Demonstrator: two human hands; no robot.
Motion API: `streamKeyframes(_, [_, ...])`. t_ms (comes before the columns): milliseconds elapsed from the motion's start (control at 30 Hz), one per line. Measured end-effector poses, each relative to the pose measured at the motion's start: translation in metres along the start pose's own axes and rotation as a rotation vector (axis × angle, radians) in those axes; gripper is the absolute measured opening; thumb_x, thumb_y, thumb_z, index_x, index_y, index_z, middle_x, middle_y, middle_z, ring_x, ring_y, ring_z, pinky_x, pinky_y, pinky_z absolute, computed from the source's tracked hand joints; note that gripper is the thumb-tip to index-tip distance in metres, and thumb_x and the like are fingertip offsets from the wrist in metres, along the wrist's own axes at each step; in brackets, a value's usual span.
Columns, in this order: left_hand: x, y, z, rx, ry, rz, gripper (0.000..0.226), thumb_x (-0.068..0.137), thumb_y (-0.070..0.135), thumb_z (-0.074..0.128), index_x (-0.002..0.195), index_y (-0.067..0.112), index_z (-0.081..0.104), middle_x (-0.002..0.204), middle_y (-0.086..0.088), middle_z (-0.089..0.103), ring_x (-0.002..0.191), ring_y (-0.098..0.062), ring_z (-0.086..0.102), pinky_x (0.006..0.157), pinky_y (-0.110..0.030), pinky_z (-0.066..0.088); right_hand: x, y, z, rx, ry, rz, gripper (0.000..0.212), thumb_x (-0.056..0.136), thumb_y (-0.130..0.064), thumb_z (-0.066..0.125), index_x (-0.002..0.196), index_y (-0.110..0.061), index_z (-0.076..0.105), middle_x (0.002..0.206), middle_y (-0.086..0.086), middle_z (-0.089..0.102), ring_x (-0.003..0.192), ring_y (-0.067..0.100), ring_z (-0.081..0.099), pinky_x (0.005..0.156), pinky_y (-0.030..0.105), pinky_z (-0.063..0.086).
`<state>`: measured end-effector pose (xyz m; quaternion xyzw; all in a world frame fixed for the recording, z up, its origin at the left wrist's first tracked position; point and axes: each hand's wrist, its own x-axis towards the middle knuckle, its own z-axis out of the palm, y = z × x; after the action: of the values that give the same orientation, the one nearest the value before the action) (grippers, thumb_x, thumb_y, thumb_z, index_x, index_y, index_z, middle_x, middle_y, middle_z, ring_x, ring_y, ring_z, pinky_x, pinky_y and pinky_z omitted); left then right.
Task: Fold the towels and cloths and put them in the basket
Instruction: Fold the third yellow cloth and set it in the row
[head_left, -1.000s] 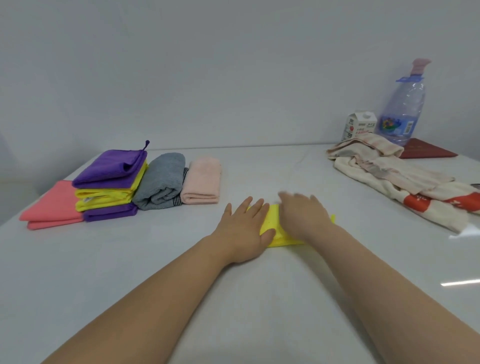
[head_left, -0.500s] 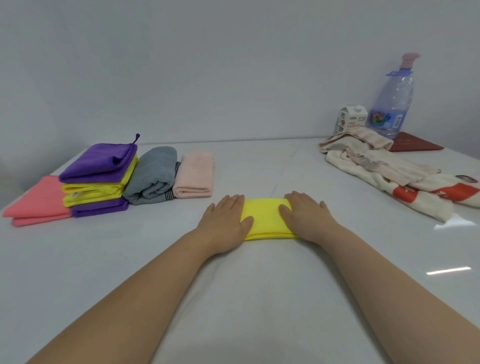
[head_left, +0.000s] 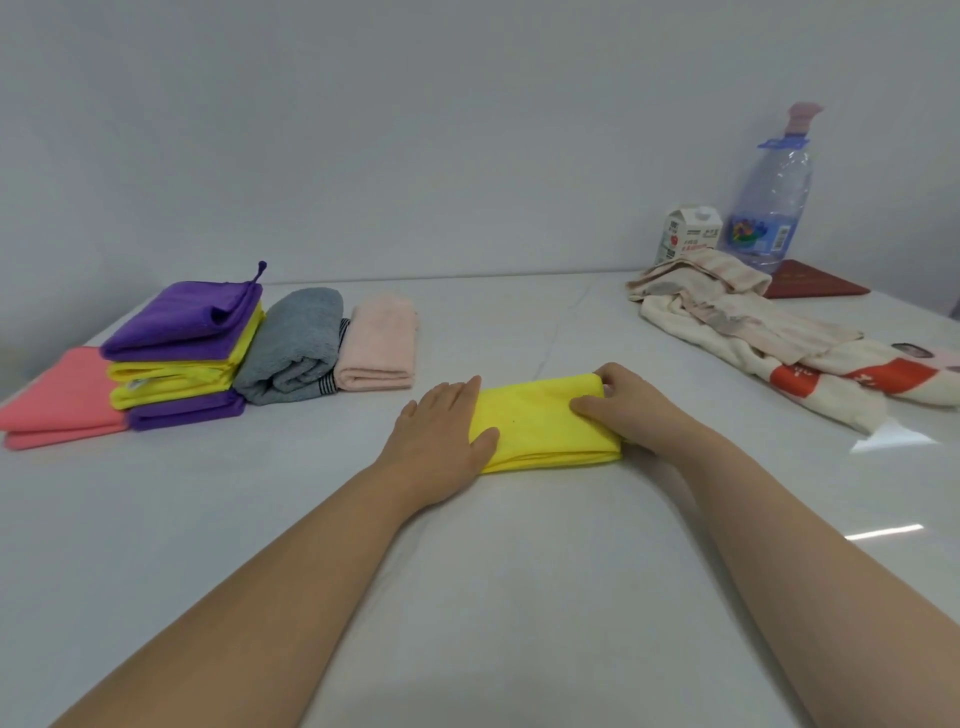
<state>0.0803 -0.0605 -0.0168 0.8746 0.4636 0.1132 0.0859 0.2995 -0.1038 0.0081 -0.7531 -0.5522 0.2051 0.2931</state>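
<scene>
- Yellow cloth (head_left: 540, 421), folded into a strip, lies in the middle of the white table (head_left: 519, 597).
- Left hand (head_left: 441, 431) presses flat on its left end, fingers straight and close together.
- Right hand (head_left: 628, 410) pinches its right end, thumb on top, fingers curled round the fold.
- Folded stack (head_left: 182, 353), grey towel (head_left: 296, 348) and pink towel (head_left: 379, 343) sit by the left edge.
- Unfolded cream towels (head_left: 753, 338) lie by the right edge.

left hand (head_left: 441, 428) flat on folded yellow cloth (head_left: 540, 421), right hand (head_left: 621, 410) gripping its end, white table (head_left: 519, 597)
</scene>
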Motion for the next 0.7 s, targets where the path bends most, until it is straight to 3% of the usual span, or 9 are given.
streamKeyframes(100, [0.000, -0.004, -0.004, -0.207, 0.046, 0.008, 0.074, 0.092, 0.041, 0.051, 0.151, 0.024, 0.010, 0.149, -0.003, 0.029, 0.138, -0.020, 0.025, 0.112, -0.037, 0.023, -0.005, -0.003, -0.003, 0.258, 0.016, -0.085, 0.013, 0.085, -0.017, 0.065, 0.089, -0.020, 0.053, 0.081, -0.002, 0.055, 0.073, 0.014, 0.051, 0.059, 0.025, 0.037])
streamKeyframes(167, [-0.002, -0.004, -0.012, -0.442, 0.072, -0.013, 0.079, 0.085, 0.035, 0.064, 0.149, 0.032, 0.018, 0.137, 0.001, 0.039, 0.127, -0.016, 0.038, 0.104, -0.031, 0.032, -0.009, -0.009, -0.007, 0.439, -0.007, -0.125, 0.018, 0.086, -0.009, 0.065, 0.083, -0.021, 0.052, 0.069, -0.004, 0.055, 0.059, 0.009, 0.047, 0.052, 0.020, 0.035])
streamKeyframes(267, [-0.002, -0.001, -0.031, -0.608, 0.112, -0.025, 0.058, 0.080, 0.037, 0.071, 0.134, 0.034, 0.048, 0.096, 0.005, 0.055, 0.086, -0.009, 0.054, 0.076, -0.022, 0.044, -0.013, -0.016, -0.016, 0.533, -0.052, -0.223, 0.025, 0.083, 0.001, 0.066, 0.081, -0.020, 0.054, 0.061, -0.008, 0.059, 0.055, 0.004, 0.049, 0.052, 0.019, 0.036])
streamKeyframes(300, [-0.002, 0.001, -0.038, -0.649, 0.089, -0.024, 0.046, 0.080, 0.040, 0.072, 0.123, 0.032, 0.059, 0.085, 0.005, 0.056, 0.076, -0.007, 0.053, 0.067, -0.020, 0.042, -0.014, -0.017, -0.019, 0.555, -0.074, -0.260, 0.026, 0.081, 0.004, 0.067, 0.081, -0.020, 0.055, 0.062, -0.008, 0.061, 0.057, 0.004, 0.052, 0.054, 0.019, 0.038])
streamKeyframes(367, [-0.004, 0.006, -0.049, -0.731, -0.050, -0.007, 0.034, 0.074, 0.050, 0.070, 0.101, 0.030, 0.069, 0.082, 0.005, 0.063, 0.073, -0.006, 0.056, 0.065, -0.019, 0.042, -0.017, -0.020, -0.022, 0.580, -0.121, -0.310, 0.028, 0.079, 0.007, 0.068, 0.081, -0.019, 0.056, 0.063, -0.007, 0.063, 0.060, 0.004, 0.055, 0.056, 0.018, 0.042])
streamKeyframes(467, [-0.009, 0.014, -0.048, -0.721, -0.223, 0.012, 0.032, 0.080, 0.043, 0.069, 0.100, 0.018, 0.069, 0.090, 0.003, 0.068, 0.079, -0.008, 0.061, 0.072, -0.024, 0.046, -0.020, -0.024, -0.024, 0.603, -0.174, -0.327, 0.028, 0.077, 0.008, 0.068, 0.083, -0.017, 0.057, 0.065, -0.005, 0.066, 0.061, 0.005, 0.058, 0.058, 0.018, 0.046])
streamKeyframes(533, [-0.011, 0.015, -0.042, -0.754, -0.214, -0.008, 0.026, 0.084, 0.038, 0.069, 0.102, 0.019, 0.067, 0.097, 0.002, 0.069, 0.085, -0.012, 0.064, 0.077, -0.027, 0.049, -0.020, -0.024, -0.025, 0.664, -0.187, -0.287, 0.021, 0.078, 0.002, 0.068, 0.086, -0.015, 0.060, 0.070, -0.001, 0.069, 0.067, 0.012, 0.062, 0.060, 0.022, 0.050])
streamKeyframes(600, [-0.012, 0.017, -0.037, -0.878, -0.164, -0.037, 0.012, 0.086, 0.029, 0.068, 0.097, 0.022, 0.068, 0.096, 0.001, 0.071, 0.085, -0.013, 0.066, 0.077, -0.027, 0.051, -0.020, -0.021, -0.025, 0.814, -0.241, -0.191, 0.015, 0.081, -0.017, 0.065, 0.096, -0.014, 0.064, 0.083, 0.004, 0.073, 0.078, 0.020, 0.066, 0.064, 0.025, 0.055])
streamKeyframes(700, [-0.013, 0.022, -0.030, -1.052, -0.018, -0.105, 0.005, 0.087, 0.020, 0.066, 0.088, 0.025, 0.067, 0.086, 0.005, 0.070, 0.076, -0.010, 0.065, 0.068, -0.020, 0.052, -0.016, -0.015, -0.019, 1.314, -0.442, 0.006, 0.065, 0.066, -0.048, 0.071, 0.114, -0.004, 0.067, 0.115, 0.015, 0.067, 0.102, 0.030, 0.066, 0.078, 0.038, 0.058])
